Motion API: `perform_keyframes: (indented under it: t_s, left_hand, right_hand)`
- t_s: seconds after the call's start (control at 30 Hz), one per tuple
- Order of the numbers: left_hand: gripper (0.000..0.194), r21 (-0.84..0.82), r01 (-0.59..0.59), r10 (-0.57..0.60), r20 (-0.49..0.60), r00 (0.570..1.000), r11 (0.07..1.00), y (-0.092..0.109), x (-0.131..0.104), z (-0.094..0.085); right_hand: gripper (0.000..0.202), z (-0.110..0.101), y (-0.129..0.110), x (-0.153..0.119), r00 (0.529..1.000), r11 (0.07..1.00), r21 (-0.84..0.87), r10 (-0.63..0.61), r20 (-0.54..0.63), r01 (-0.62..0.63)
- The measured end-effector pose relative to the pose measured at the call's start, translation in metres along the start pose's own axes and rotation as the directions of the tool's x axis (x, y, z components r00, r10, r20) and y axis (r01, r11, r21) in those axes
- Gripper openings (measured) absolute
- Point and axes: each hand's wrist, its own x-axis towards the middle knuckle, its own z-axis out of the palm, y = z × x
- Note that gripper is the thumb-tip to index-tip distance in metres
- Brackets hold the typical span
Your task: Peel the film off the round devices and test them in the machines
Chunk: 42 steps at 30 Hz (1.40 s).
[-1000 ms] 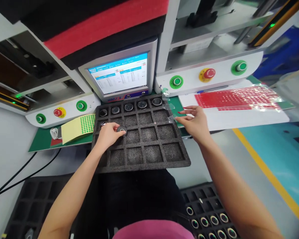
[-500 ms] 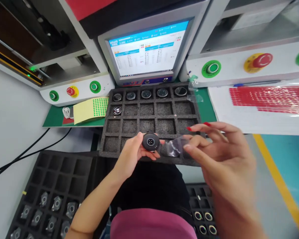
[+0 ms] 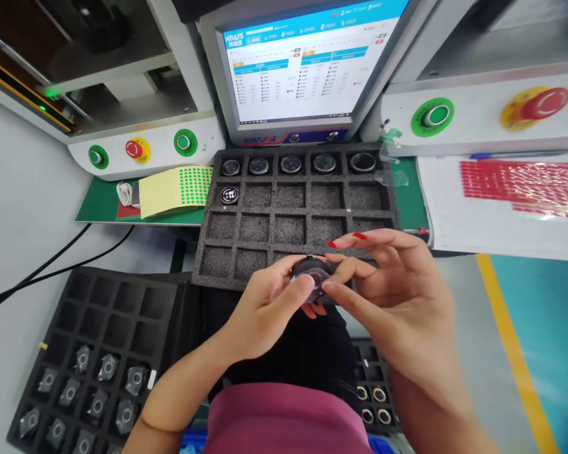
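Note:
My left hand (image 3: 265,306) grips a round black watch body (image 3: 307,266) in front of me, its thumb lying across the top. A clear plastic film (image 3: 318,291) lies over the watch, under that thumb. At the watch's right side, my right hand (image 3: 392,287) pinches the film's edge between thumb and index finger, its other fingers raised. Just beyond both hands is a black foam tray (image 3: 208,249). Its back row holds several round watches (image 3: 291,164), and one lit watch (image 3: 229,195) sits in the second row at the left.
Behind the tray stands a monitor (image 3: 312,69) between two machines with green buttons and red stop buttons (image 3: 134,149). A yellow sheet of green stickers (image 3: 175,192) lies left, red stickers (image 3: 515,183) right. Lower left, another tray (image 3: 108,328) holds film-wrapped round parts (image 3: 98,403).
My right hand has brought the film leftward from beside the watch onto it. My left thumb has moved over the film. The view has shifted slightly.

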Motion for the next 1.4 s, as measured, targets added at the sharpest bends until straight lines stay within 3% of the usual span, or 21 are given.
perform_keyframes:
  t_s: [0.13, 0.2, 0.27, 0.37, 0.47, 0.53, 0.6, 0.63, 0.67, 0.7, 0.77, 0.9, 1.07, 1.27, 1.4]
  left_hand:
    - [0.031, 0.039, 0.02, -0.019, -0.023, 1.0, 0.999, 0.0, -0.001, 0.002]
    - [0.024, 0.09, 0.019, -0.017, -0.022, 1.0, 0.996, 0.001, -0.002, 0.003]
    - [0.02, 0.134, 0.012, -0.008, -0.026, 1.0, 0.991, 0.002, -0.004, 0.003]
    - [0.016, 0.187, 0.006, 0.011, -0.087, 0.996, 0.982, 0.005, -0.004, -0.003]
    - [0.015, 0.398, 0.002, 0.086, -0.204, 0.975, 0.917, 0.01, 0.011, -0.023]
    - [0.012, 0.682, 0.028, 0.239, -0.295, 0.925, 0.731, 0.017, 0.033, -0.041]
    - [0.008, 0.933, 0.163, 0.42, -0.295, 0.858, 0.32, 0.025, 0.062, -0.059]
    - [0.011, 0.966, 0.241, 0.46, -0.255, 0.851, 0.09, 0.028, 0.077, -0.066]
    - [0.016, 0.951, 0.295, 0.463, -0.223, 0.858, -0.089, 0.03, 0.091, -0.072]
    - [0.02, 0.925, 0.317, 0.444, -0.199, 0.874, -0.208, 0.032, 0.103, -0.075]
    - [0.027, 0.9, 0.302, 0.379, -0.173, 0.909, -0.314, 0.033, 0.12, -0.078]
    - [0.033, 0.893, 0.19, 0.246, -0.093, 0.965, -0.408, 0.03, 0.124, -0.075]
    - [0.028, 0.891, 0.109, 0.141, -0.051, 0.989, -0.441, 0.035, 0.116, -0.072]
    - [0.019, 0.935, 0.075, 0.144, -0.026, 0.989, -0.346, 0.043, 0.116, -0.084]
    - [0.022, 0.972, 0.035, 0.244, 0.024, 0.97, -0.234, 0.034, 0.092, -0.089]
  right_hand:
    - [0.049, 0.0, -0.001, -0.002, 1.0, 0.997, -0.079, -0.025, 0.014, 0.026]
    - [0.05, 0.0, -0.001, -0.002, 0.995, 0.983, -0.16, -0.092, -0.041, 0.084]
    - [0.051, -0.001, -0.001, -0.001, 0.961, 0.95, -0.264, -0.215, -0.176, 0.165]
    - [0.05, -0.007, 0.0, 0.0, 0.855, 0.909, -0.326, -0.374, -0.36, 0.26]
    - [0.048, -0.014, 0.003, -0.002, 0.853, 0.933, -0.248, -0.345, -0.393, 0.263]
    - [0.048, -0.017, 0.008, -0.004, 0.876, 0.951, -0.21, -0.292, -0.384, 0.225]
    - [0.046, -0.019, 0.013, -0.006, 0.887, 0.96, -0.194, -0.262, -0.381, 0.201]
    - [0.045, -0.02, 0.015, -0.007, 0.89, 0.963, -0.19, -0.25, -0.381, 0.19]
    - [0.044, -0.02, 0.016, -0.007, 0.89, 0.963, -0.192, -0.25, -0.38, 0.189]
    - [0.043, -0.021, 0.017, -0.007, 0.891, 0.963, -0.196, -0.251, -0.378, 0.188]
    - [0.043, -0.024, 0.017, -0.008, 0.893, 0.963, -0.204, -0.244, -0.378, 0.177]
    - [0.042, -0.032, 0.016, -0.006, 0.886, 0.967, -0.207, -0.225, -0.405, 0.15]
    - [0.041, -0.035, 0.021, -0.003, 0.893, 0.973, -0.193, -0.198, -0.404, 0.128]
    - [0.02, -0.031, 0.021, -0.009, 0.947, 0.995, -0.095, -0.061, -0.316, 0.033]
    - [0.018, -0.027, 0.018, -0.007, 0.95, 0.999, 0.034, 0.046, -0.309, -0.037]
